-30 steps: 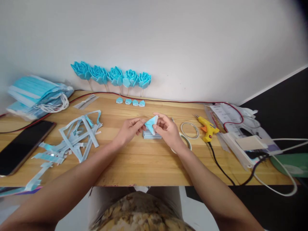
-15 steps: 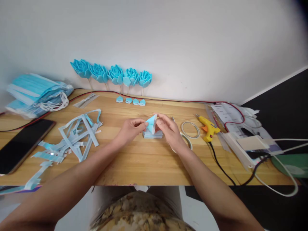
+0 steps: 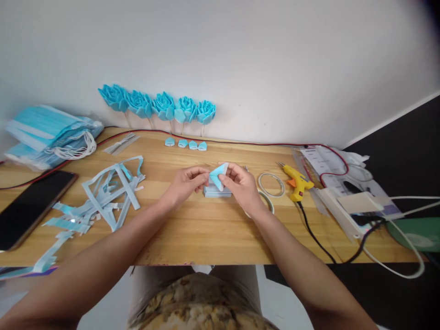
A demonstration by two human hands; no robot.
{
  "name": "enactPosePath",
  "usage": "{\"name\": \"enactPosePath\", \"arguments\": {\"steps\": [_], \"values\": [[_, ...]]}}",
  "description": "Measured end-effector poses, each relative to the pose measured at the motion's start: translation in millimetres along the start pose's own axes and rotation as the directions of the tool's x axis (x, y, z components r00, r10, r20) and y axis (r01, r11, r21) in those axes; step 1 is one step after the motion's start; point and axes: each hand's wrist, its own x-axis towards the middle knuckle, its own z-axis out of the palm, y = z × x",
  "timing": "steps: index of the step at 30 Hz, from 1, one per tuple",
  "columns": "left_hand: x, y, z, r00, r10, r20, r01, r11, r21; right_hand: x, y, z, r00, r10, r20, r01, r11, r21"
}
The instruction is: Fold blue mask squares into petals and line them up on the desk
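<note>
Both hands meet over the middle of the wooden table (image 3: pixel 206 233). My left hand (image 3: pixel 185 183) and my right hand (image 3: pixel 240 185) pinch a small folded blue piece of mask fabric (image 3: pixel 217 176) between their fingertips. Just under it lies a small stack of cut blue squares (image 3: pixel 216 192). Four small folded blue petals (image 3: pixel 186 144) lie in a row near the wall. Several finished blue fabric roses (image 3: pixel 161 105) on sticks lean against the wall behind them.
Cut mask strips (image 3: pixel 106 192) lie at the left, with a dark phone (image 3: pixel 30 206) and a pile of blue face masks (image 3: pixel 48 135). Right of my hands are tape rolls (image 3: pixel 271 184), a yellow glue gun (image 3: pixel 298 182) with a black cord, papers and cables (image 3: pixel 347 183).
The blue piece has been folded smaller and lowered slightly between my fingertips; my right thumb now presses on it. The view shifted very little.
</note>
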Motion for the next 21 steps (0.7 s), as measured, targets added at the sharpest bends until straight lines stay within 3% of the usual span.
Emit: {"name": "enactPosePath", "arguments": {"steps": [8, 21], "values": [[1.6, -3.6, 1.3, 0.999, -0.037, 0.019, 0.037, 0.999, -0.017, -0.3, -0.7, 1.1, 1.000, 0.017, 0.009, -0.017, 1.000, -0.004], [0.0, -3.1, 0.4, 1.000, 0.010, 0.016, -0.009, 0.999, -0.036, -0.4, 0.2, 0.0, 1.000, -0.003, 0.016, 0.003, 0.999, -0.032]]}}
